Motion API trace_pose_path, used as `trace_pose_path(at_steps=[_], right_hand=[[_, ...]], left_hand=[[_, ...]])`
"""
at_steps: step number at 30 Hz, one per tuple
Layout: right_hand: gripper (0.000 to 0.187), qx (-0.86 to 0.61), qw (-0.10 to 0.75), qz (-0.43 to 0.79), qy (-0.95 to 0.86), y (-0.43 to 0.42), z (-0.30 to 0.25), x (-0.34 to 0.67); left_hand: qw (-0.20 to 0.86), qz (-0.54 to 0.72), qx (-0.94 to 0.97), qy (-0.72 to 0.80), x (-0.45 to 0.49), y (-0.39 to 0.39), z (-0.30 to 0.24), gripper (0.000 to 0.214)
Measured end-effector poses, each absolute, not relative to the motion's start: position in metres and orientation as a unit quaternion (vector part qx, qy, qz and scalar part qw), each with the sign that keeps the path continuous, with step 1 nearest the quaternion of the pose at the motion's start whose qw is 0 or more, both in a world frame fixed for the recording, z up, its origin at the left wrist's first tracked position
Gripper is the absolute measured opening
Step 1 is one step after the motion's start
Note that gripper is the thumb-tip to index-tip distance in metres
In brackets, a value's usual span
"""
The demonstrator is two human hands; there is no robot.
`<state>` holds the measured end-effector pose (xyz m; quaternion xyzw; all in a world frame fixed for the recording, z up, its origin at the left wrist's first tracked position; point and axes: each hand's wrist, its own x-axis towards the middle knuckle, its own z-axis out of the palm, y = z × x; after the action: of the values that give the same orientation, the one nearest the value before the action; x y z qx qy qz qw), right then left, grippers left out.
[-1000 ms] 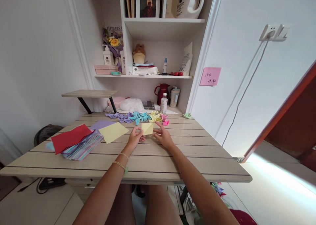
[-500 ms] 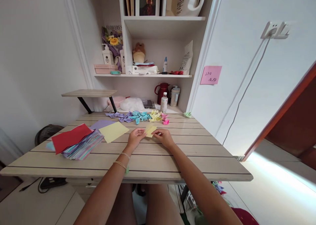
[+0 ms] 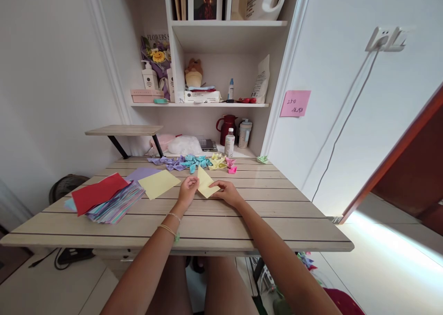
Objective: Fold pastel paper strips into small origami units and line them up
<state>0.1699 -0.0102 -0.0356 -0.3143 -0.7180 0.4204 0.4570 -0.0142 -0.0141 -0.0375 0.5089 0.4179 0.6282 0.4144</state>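
Observation:
Between my two hands is a folded piece of yellow paper (image 3: 205, 184), held just over the table with one pointed corner upward. My left hand (image 3: 188, 188) pinches its left edge, fingers curled. On the right side, my right hand (image 3: 226, 193) grips it between thumb and fingers. A flat yellow sheet (image 3: 159, 184) lies to the left of my left hand. Behind the hands runs a row of folded paper pieces: purple (image 3: 175, 163), blue (image 3: 194, 162), yellow (image 3: 218, 161) and pink (image 3: 231, 166).
A stack of coloured paper (image 3: 117, 204) with a red sheet (image 3: 98, 193) on top lies at the table's left. A small raised shelf (image 3: 123, 130) stands behind it. At the back are a bottle (image 3: 229, 142), a red jug (image 3: 227, 127) and a tumbler (image 3: 245, 134).
The yellow paper has been opened out and turned, showing a larger face with a point upward. My left hand has shifted slightly left; both hands still hold the paper.

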Motion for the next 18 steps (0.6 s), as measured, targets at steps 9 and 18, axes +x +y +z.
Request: trace_pose_path(at_steps=[9,18], right_hand=[[0.029,-0.363,0.536,0.452,-0.614,-0.011,-0.032,0.164],[0.037,-0.36,0.586,0.52,-0.507,-0.004,-0.034,0.166]], left_hand=[[0.462,0.597,0.509,0.413,-0.012,-0.023,-0.031,0.033],[0.425,0.555,0.587,0.408,-0.009,-0.026,-0.035,0.036]])
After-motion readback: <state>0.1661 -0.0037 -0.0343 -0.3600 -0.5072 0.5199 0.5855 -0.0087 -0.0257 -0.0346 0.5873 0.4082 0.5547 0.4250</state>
